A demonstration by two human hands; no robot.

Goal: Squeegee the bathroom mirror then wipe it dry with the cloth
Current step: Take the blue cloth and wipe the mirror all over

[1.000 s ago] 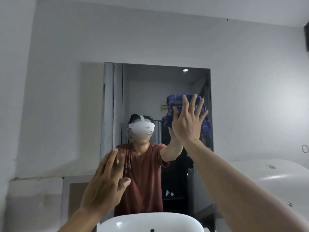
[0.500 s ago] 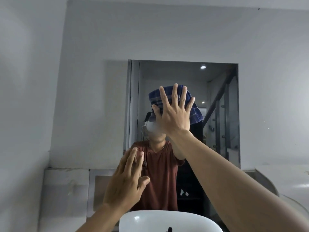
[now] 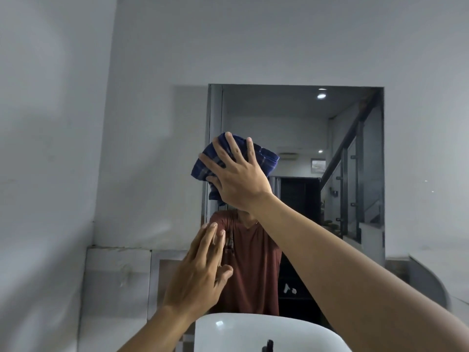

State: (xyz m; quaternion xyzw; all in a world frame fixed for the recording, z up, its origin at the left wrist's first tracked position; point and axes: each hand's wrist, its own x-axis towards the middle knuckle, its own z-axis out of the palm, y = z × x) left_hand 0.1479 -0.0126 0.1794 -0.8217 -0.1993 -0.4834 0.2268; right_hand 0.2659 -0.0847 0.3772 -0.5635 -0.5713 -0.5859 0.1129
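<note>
The rectangular bathroom mirror hangs on the white wall ahead of me. My right hand presses a bunched blue checked cloth flat against the glass near the mirror's left edge, fingers spread over it. My left hand is raised lower down, in front of the mirror's lower left corner, fingers straight and loosely together, holding nothing. I cannot tell whether it touches the glass. The squeegee is not in view.
A white basin sits below the mirror, with a dark tap at the bottom edge. A white ledge runs along the wall to the left. A curved white surface lies to the right.
My right hand has slid the cloth leftward across the mirror, from its right side to near its left edge. My view has swung left. My left hand stays raised and empty.
</note>
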